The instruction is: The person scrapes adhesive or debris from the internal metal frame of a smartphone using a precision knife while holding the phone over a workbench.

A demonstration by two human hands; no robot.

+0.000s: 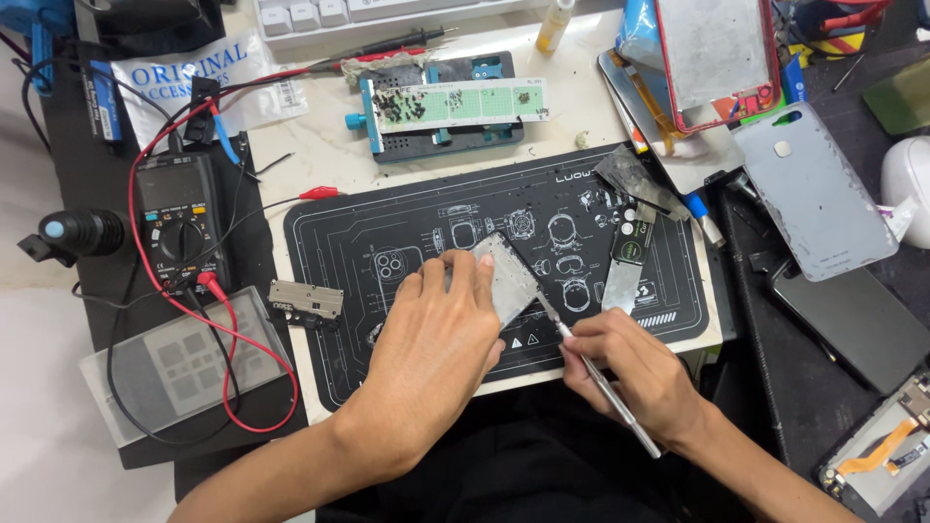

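pressing my left hand (436, 339) flat, fingers together, on a silver metal plate (509, 276) near the front edge of the black work mat (387, 223). right hand (635, 373) pinched shut around a thin metal tool (605, 387), tip touching the plate's lower edge. multimeter (179, 223) off the mat's left edge.

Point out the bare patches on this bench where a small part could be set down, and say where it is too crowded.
Free: the black work mat left of the left hand, below the small metal bracket; also the white benchtop between multimeter and blue board holder. Crowded: the mat's right end, around the right hand, and the phone back covers beyond.
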